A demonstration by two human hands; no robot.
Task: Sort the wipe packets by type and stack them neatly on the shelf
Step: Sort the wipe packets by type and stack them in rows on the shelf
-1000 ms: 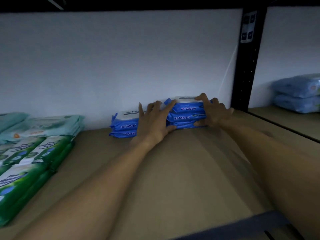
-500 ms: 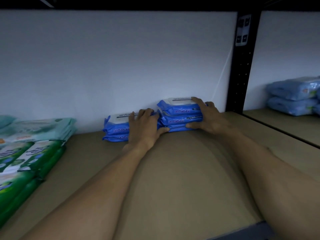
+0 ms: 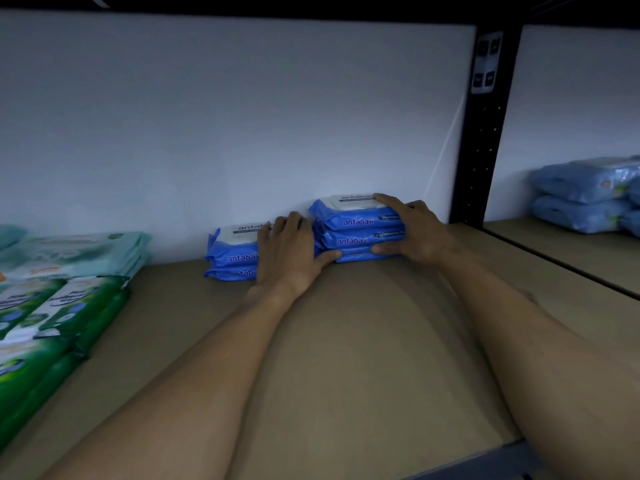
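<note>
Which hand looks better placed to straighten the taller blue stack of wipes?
Probably right. The right hand grips the taller blue stack, fingers over its top, thumb at its lowest packet. The left hand rests mainly on the shorter stack, only its thumb reaching over.

It looks like a shop or stockroom. A board shelf (image 3: 346, 358) on a black perforated upright (image 3: 485, 161) carries retail wipes stacked by brand: blue packs (image 3: 356, 230), green packs (image 3: 69, 306), and pale packs (image 3: 581, 195) in the next bay.
</note>
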